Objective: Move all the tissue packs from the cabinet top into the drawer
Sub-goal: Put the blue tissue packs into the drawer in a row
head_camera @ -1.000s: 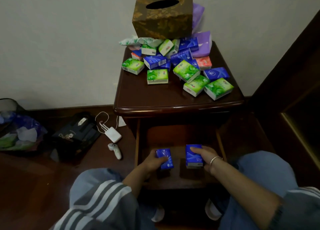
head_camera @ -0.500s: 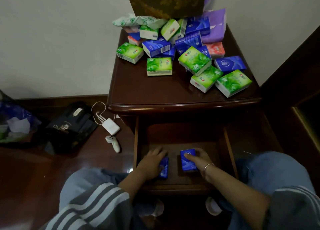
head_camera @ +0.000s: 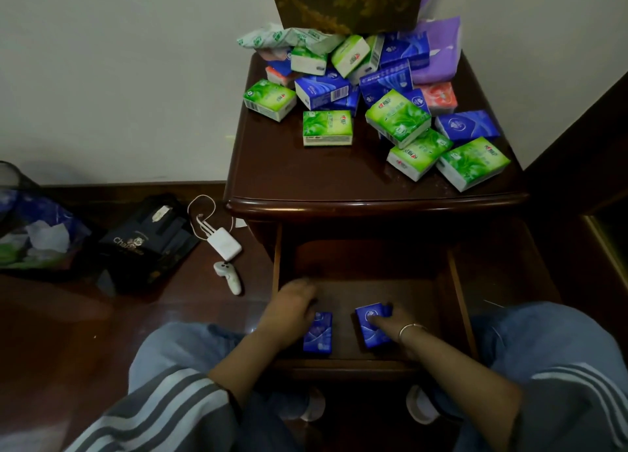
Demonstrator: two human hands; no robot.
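Cabinet top [head_camera: 289, 173]: dark wood, set against the wall; bare along its front and left edges.
Drawer [head_camera: 456, 288]: pulled out under the cabinet top's front edge, both hands inside.
Tissue packs [head_camera: 397, 117]: green, blue and pink, heaped over the back and right side of the cabinet top, several overlapping.
Left hand [head_camera: 289, 310]: palm down near the drawer's front left corner, touching the left edge of the left blue pack [head_camera: 317, 334]; fingers blurred, grip cannot be told.
Right hand [head_camera: 390, 322]: thumb on top of the right blue pack [head_camera: 370, 329], fingers curled round its far side, gripping it.
Left blue pack: flat on the drawer floor, near the front edge.
Right blue pack: beside it, apart.
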